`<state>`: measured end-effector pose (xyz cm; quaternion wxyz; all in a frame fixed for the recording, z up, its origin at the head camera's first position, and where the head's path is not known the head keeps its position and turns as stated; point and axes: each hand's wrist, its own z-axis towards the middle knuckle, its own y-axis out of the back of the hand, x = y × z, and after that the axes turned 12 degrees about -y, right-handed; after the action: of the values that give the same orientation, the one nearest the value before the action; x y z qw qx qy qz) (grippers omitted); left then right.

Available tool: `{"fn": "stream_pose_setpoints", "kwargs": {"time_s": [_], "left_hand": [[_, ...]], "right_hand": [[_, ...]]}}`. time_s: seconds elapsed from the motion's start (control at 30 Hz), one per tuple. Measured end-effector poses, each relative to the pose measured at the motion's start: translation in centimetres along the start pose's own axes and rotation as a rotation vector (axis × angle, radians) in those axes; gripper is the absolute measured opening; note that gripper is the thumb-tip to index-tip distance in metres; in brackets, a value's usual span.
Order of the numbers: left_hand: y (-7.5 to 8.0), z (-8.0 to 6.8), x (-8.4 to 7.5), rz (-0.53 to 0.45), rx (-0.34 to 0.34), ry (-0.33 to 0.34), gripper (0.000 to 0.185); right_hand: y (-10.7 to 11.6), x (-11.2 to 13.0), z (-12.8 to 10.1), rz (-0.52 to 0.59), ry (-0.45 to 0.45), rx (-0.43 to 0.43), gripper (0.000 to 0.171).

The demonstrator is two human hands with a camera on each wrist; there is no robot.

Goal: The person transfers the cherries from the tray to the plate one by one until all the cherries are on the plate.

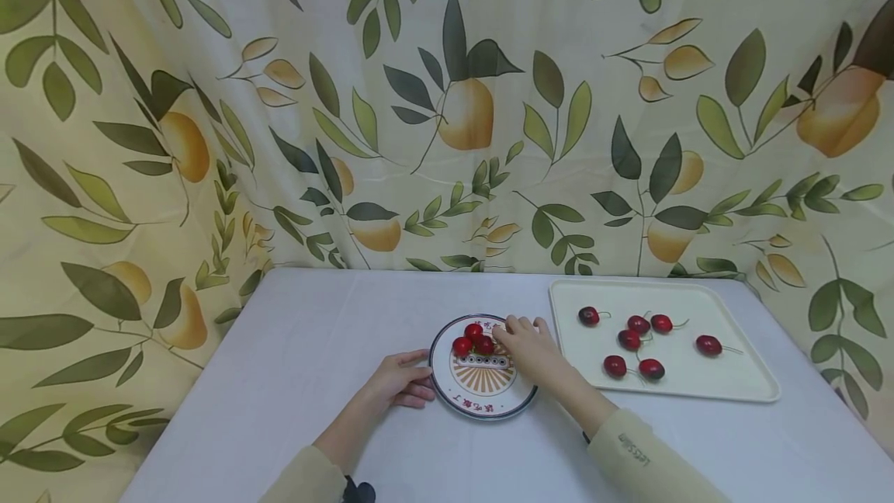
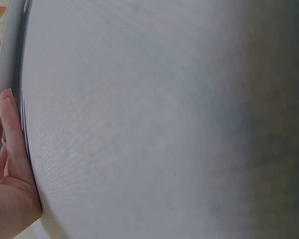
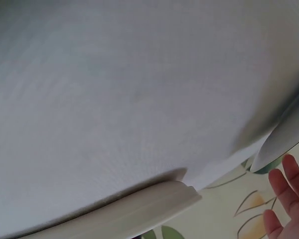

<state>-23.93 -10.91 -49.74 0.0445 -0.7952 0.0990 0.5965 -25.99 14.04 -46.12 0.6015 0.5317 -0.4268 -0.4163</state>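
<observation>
Cherries (image 1: 462,346) in two places: at least three clustered on the upper left part of the round plate (image 1: 447,383), and seven tray cherries (image 1: 629,340) on the off-white tray (image 1: 726,379) to the right. On the plate, packed close, perhaps to leave the rest of the surface free. On the tray, five in a loose middle bunch, one nearer the left rim, one off to the right; probably spread so for easy picking, with the raised rim there to check any rolling. At the plate's left edge, left hand (image 1: 400,383), in a light pinch on the rim, thumb above and fingers lower down; seems meant to keep the plate from sliding. In the left wrist view, fingers laid along the plate's outer side, in keeping with a steadying hold. Over the plate's right part, right hand (image 1: 527,344), back uppermost, fingertips just beside the darkest fruit of the cluster. Cannot tell whether pinching that fruit or merely touching; in the right wrist view, visible fingers slightly spread, no fruit in sight between, the rest of the hand out of frame. Plate and tray near each other on the white table (image 1: 314,355), likely for a short reach across. Behind, leaf-patterned cloth (image 1: 468,115).
</observation>
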Motion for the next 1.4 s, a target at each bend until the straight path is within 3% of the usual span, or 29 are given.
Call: {"fn": "stream_pose_setpoints", "kwargs": {"time_s": [0.87,1.4], "left_hand": [[0.0,-0.2,0.0,0.003,0.007,-0.022,0.052],[-0.1,0.0,0.1,0.002,0.005,-0.017,0.052]], "right_hand": [[-0.6,0.3,-0.1,-0.029,-0.033,0.048,0.031],[1.8,-2.4,-2.3,-0.01,-0.071,-0.109,0.025]]}}
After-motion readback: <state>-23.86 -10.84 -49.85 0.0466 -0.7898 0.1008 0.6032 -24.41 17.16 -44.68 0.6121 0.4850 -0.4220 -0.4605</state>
